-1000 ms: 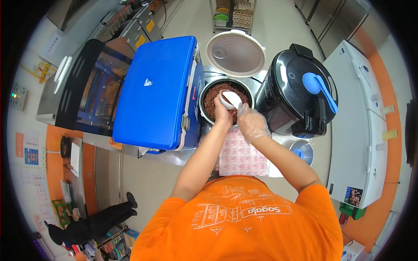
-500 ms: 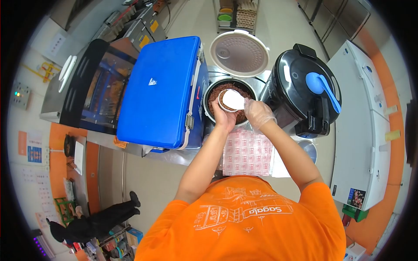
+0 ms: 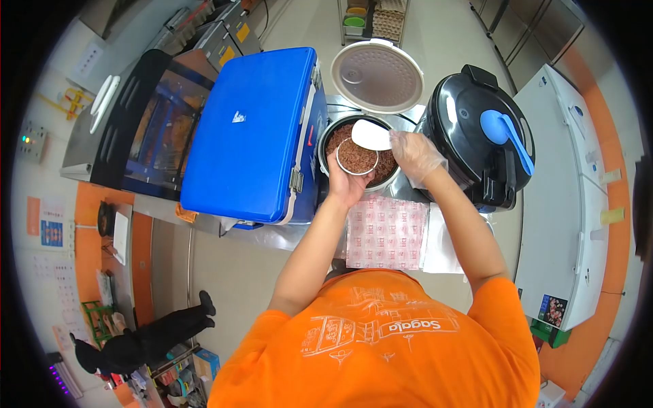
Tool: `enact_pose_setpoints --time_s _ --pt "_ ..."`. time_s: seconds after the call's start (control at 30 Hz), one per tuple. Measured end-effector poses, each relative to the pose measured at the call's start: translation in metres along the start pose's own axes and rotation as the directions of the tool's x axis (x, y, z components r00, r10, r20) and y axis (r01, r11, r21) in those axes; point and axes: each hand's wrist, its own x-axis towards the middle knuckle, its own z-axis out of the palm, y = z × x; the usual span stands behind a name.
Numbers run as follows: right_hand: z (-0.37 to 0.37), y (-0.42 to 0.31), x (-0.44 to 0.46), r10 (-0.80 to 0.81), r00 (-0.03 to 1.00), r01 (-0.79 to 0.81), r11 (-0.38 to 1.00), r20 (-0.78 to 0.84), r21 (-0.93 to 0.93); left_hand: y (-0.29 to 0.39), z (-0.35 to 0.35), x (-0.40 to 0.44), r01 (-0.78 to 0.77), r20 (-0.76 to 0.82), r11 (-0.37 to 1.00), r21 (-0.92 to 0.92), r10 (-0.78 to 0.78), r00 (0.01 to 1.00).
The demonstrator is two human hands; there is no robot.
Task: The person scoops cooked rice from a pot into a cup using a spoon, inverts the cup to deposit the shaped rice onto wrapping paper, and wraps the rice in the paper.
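My left hand (image 3: 347,185) is bare and cups a white-rimmed bowl (image 3: 358,157) filled with reddish-brown rice. In my right hand (image 3: 416,158), which wears a clear plastic glove, is the handle of a white paddle (image 3: 371,135). The paddle's blade lies over the upper edge of the bowl. Both hands are above an open round cooker (image 3: 322,151) holding more of the same rice (image 3: 339,134). Its round lid (image 3: 377,75) stands raised behind it.
A blue cooler box (image 3: 248,136) stands left of the cooker. On the right is a black cooker (image 3: 469,109) with a blue ladle (image 3: 495,127) on top. Printed paper sheets (image 3: 385,234) lie in front. A person in black (image 3: 153,340) is at the lower left.
The bowl has tilted from facing sideways to facing up, showing its rice. The paddle has moved from inside the bowl to its upper edge, and my right hand has shifted right and up.
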Motion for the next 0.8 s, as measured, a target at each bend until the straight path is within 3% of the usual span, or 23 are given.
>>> enact_pose_setpoints --time_s 0.03,0.23,0.47,0.57,0.6,0.7,0.73,0.8 --pt "-0.008 -0.004 0.003 0.019 1.000 -0.016 0.995 -0.025 0.095 0.003 0.002 0.000 0.040 0.025 0.999 0.011 -0.040 0.999" --pt "-0.019 -0.025 -0.002 0.052 0.973 -0.031 0.995 0.227 -0.094 0.012 0.017 -0.008 0.114 0.049 0.989 0.098 -0.119 0.992" --pt "-0.030 -0.017 0.001 -0.051 0.985 0.066 0.995 0.166 -0.081 0.003 0.003 -0.013 0.105 0.096 0.992 0.063 -0.111 0.989" --pt "-0.024 -0.001 -0.003 -0.355 0.930 0.367 0.912 0.095 -0.181 0.009 0.007 -0.020 0.133 0.038 0.990 0.048 -0.134 0.990" --pt "-0.030 -0.014 -0.006 -0.156 0.973 0.176 0.978 0.172 -0.112 0.013 0.004 -0.021 0.133 0.120 0.991 0.013 -0.134 0.984" --pt "-0.027 -0.024 -0.014 -0.082 0.946 0.132 0.981 0.313 -0.141 0.015 0.000 -0.029 0.161 0.046 0.986 0.050 -0.163 0.986" --pt "-0.028 -0.023 -0.015 -0.046 0.963 0.066 0.995 0.264 -0.069 0.015 -0.007 -0.032 0.162 0.112 0.986 0.036 -0.165 0.980" --pt "-0.031 -0.019 -0.018 0.035 0.983 -0.051 0.995 0.180 0.087 0.016 -0.011 -0.047 0.153 0.069 0.987 0.043 -0.156 0.985"
